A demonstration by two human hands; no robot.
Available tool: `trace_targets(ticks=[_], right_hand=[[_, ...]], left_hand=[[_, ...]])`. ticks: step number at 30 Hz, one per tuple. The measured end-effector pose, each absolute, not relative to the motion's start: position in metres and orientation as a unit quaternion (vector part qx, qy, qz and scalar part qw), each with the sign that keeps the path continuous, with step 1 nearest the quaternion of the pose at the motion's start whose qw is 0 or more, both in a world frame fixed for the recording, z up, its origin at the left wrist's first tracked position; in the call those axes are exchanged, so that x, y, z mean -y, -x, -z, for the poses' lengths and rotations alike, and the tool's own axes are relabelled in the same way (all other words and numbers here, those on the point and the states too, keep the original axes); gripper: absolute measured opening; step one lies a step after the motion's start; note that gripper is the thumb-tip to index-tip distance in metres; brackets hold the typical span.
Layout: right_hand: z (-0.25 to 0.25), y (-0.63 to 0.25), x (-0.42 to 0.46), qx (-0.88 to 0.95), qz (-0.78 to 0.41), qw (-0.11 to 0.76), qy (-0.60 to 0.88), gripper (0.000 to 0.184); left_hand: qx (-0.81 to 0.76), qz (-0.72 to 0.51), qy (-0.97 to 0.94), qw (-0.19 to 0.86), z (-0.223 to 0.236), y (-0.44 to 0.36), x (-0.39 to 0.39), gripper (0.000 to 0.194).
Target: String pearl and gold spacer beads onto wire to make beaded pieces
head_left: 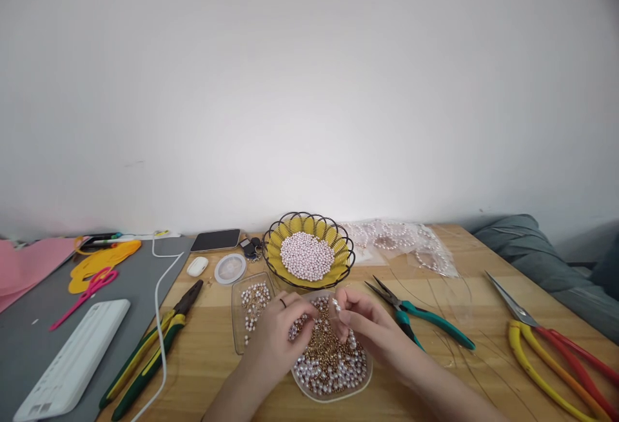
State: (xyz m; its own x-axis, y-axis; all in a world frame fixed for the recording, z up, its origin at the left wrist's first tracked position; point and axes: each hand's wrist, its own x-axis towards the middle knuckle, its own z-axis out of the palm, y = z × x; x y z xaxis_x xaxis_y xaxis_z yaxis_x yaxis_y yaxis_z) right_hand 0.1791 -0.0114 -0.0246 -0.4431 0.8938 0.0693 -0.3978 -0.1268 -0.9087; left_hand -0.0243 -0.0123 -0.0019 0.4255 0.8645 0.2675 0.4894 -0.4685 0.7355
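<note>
My right hand (363,317) pinches a short string of white pearl beads (337,306) between thumb and fingers. Over the left side of a clear tub (333,400) of pearl and gold beads, my left hand (285,325) has thumb and index finger curled close together; what sits between the tips is too small to make out. Loose gold beads (323,345) fill the tub's middle, with white pearls around them. Partly behind my left hand stands a clear rectangular box (235,319) with more beads. Just beyond, a black wire basket (352,261) with yellow lining holds many small pearls.
Teal-handled pliers (425,319) lie to the right, before red-and-yellow scissors (536,338). Green-yellow pliers (155,351), a white cable (158,293) and a white keyboard (75,357) lie left. Behind are a phone (215,239), a spool (230,268) and bagged pearl strands (401,238).
</note>
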Motion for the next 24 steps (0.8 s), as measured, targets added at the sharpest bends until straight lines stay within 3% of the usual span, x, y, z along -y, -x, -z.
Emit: trace_targets(ticks=[8, 15, 24], right_hand=[[0.022, -0.176, 0.013, 0.453, -0.712, 0.470, 0.258, 0.037], [0.026, -0.175, 0.012, 0.458, -0.712, 0.460, 0.268, 0.040], [0.025, -0.175, 0.013, 0.462, -0.713, 0.460, 0.258, 0.039]], left_hand=[[-0.284, -0.170, -0.900, 0.284, 0.015, 0.013, 0.025, 0.026], [-0.294, -0.191, -0.898, 0.266, 0.030, 0.008, 0.026, 0.014], [-0.324, -0.265, -0.857, 0.300, 0.019, 0.009, 0.022, 0.016]])
